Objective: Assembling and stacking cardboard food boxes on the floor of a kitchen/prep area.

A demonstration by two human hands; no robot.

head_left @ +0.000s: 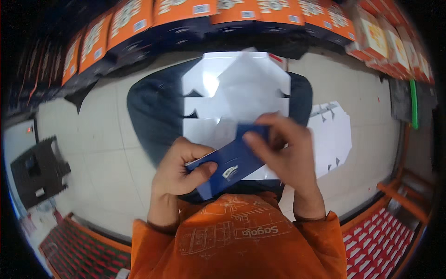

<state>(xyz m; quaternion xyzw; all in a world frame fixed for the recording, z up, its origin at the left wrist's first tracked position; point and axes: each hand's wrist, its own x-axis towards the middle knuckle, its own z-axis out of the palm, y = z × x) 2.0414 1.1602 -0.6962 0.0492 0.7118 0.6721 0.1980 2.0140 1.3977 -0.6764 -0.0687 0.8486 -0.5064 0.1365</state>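
Observation:
A blue printed cardboard piece (pixel 232 160) with a small white emblem is tilted in front of my shirt, its right end higher than its left. My left hand (pixel 183 169) grips its left end, thumb on the blue face and fingers behind. At the upper right end, my right hand (pixel 290 149) pinches it between thumb and fingers, slightly blurred. Beneath, a white die-cut cardboard sheet (pixel 237 88) with notched sides and cut corners lies across my lap. Whether the blue piece is a folded part of this sheet or separate, I cannot tell.
Another white die-cut sheet (pixel 332 139) lies on the tiled floor (pixel 104 135) right of my knee. Rows of orange and dark-blue boxes (pixel 183 14) line the far side, with more boxes (pixel 376 39) at far right. A dark plastic object (pixel 39 172) is at left; a wooden frame (pixel 404 195) stands at right.

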